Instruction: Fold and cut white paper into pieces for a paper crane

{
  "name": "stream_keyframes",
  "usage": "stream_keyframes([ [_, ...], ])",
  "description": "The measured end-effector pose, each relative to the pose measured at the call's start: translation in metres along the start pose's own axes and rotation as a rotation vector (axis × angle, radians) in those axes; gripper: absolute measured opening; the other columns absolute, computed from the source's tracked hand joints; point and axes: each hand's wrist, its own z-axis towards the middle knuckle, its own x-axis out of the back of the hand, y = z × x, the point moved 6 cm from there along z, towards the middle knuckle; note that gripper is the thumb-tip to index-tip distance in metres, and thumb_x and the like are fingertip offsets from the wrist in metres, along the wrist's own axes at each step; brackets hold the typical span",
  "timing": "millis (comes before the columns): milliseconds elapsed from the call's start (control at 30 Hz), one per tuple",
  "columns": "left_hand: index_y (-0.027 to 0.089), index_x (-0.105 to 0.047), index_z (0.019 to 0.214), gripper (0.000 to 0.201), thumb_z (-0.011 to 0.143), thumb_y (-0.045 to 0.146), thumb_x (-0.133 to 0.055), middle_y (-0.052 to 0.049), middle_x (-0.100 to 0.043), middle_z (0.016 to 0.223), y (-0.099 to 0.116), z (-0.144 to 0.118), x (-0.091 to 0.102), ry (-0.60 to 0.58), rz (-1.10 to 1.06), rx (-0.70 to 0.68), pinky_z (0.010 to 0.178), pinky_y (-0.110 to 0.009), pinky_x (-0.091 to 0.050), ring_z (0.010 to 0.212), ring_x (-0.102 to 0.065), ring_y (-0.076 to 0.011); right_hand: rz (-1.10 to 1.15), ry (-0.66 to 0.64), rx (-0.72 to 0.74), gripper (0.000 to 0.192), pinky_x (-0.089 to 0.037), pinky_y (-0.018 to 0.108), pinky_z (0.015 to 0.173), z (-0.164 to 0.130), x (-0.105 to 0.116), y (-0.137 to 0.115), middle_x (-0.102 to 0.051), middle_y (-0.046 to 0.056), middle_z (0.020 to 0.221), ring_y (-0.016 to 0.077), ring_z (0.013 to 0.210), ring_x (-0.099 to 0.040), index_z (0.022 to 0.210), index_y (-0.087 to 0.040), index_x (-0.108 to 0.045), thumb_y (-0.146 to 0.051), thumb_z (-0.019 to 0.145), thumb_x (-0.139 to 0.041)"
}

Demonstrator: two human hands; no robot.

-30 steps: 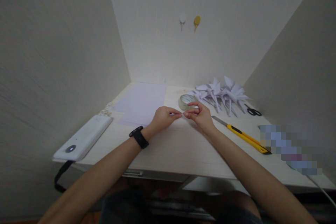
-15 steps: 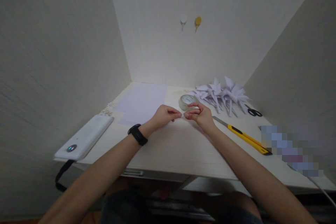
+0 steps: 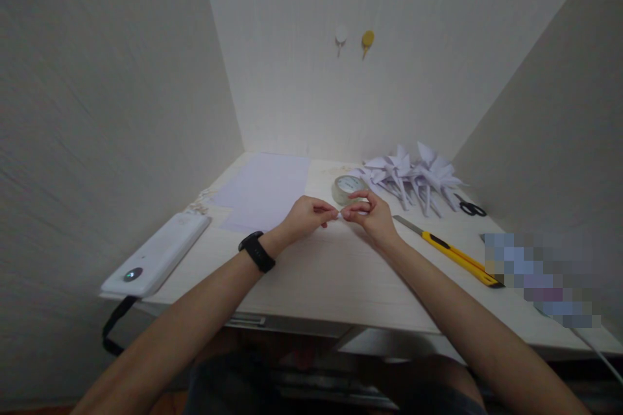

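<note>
My left hand (image 3: 310,215), with a black watch on its wrist, pinches one side of a tiny white piece (image 3: 339,215), perhaps paper. From the other side, my right hand (image 3: 370,215) grips the same piece between thumb and forefinger, its other fingers loosely bent. Both sets of fingertips nearly meet above the middle of the white table (image 3: 331,272). Most of the piece is hidden by the fingers. Just behind my right hand lies a roll of clear tape (image 3: 342,190).
White paper sheets (image 3: 272,181) lie at the back left, folded paper pinwheels (image 3: 413,175) at the back right. Black scissors (image 3: 472,209) and a yellow utility knife (image 3: 457,258) rest on the right. A white power bank (image 3: 158,253) sits on the left. Two hooks hang on the wall.
Both hands stay almost in place. My left fingertips have shifted very slightly right, and a bit more of the white piece shows between the fingers.
</note>
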Motion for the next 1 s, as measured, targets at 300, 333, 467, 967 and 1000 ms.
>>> stream_keyframes([
  [300, 0.013, -0.077, 0.078, 0.012, 0.079, 0.022, -0.068, -0.002, -0.068, 0.061, 0.003, 0.001, 0.002, 0.035, 0.044, -0.014, 0.055, -0.021, -0.043, 0.053, -0.054, -0.0092, -0.014, 0.000, 0.035, 0.049, -0.052, 0.035, 0.074, 0.001, 0.000, -0.001, -0.073, 0.001, 0.069, 0.0199, 0.067, -0.068, 0.092, -0.021, -0.058, -0.032, 0.053, -0.085],
  [333, 0.013, -0.076, 0.078, 0.012, 0.079, 0.022, -0.068, -0.002, -0.068, 0.061, 0.003, 0.000, 0.002, 0.036, 0.033, -0.008, 0.055, -0.021, -0.043, 0.053, -0.054, -0.0091, -0.022, -0.001, 0.045, 0.049, -0.052, 0.035, 0.074, 0.001, 0.000, -0.001, -0.073, 0.001, 0.069, 0.0199, 0.067, -0.068, 0.092, -0.021, -0.058, -0.032, 0.053, -0.086],
  [467, 0.012, -0.076, 0.079, 0.010, 0.077, 0.020, -0.070, -0.003, -0.071, 0.067, 0.002, -0.002, 0.001, 0.021, -0.037, 0.018, 0.057, -0.021, -0.044, 0.056, -0.055, -0.0092, -0.049, -0.015, 0.071, 0.047, -0.052, 0.036, 0.073, 0.001, -0.001, -0.002, -0.073, 0.001, 0.070, 0.0204, 0.068, -0.069, 0.092, -0.021, -0.057, -0.035, 0.056, -0.084],
  [967, 0.013, -0.076, 0.079, 0.010, 0.074, 0.021, -0.073, -0.003, -0.070, 0.066, -0.005, -0.002, 0.002, 0.042, -0.125, 0.062, 0.058, -0.022, -0.044, 0.058, -0.055, -0.0097, -0.043, -0.064, 0.065, 0.050, -0.054, 0.037, 0.071, 0.000, -0.005, -0.003, -0.073, 0.001, 0.073, 0.0201, 0.067, -0.068, 0.091, -0.022, -0.058, -0.035, 0.053, -0.087],
  [1000, 0.012, -0.076, 0.079, 0.010, 0.074, 0.021, -0.073, -0.002, -0.069, 0.065, -0.005, -0.003, 0.003, 0.047, -0.123, 0.066, 0.056, -0.022, -0.042, 0.057, -0.054, -0.0091, -0.051, -0.065, 0.068, 0.050, -0.054, 0.037, 0.071, 0.000, -0.005, -0.003, -0.073, 0.002, 0.073, 0.0204, 0.068, -0.069, 0.091, -0.022, -0.058, -0.034, 0.053, -0.087],
])
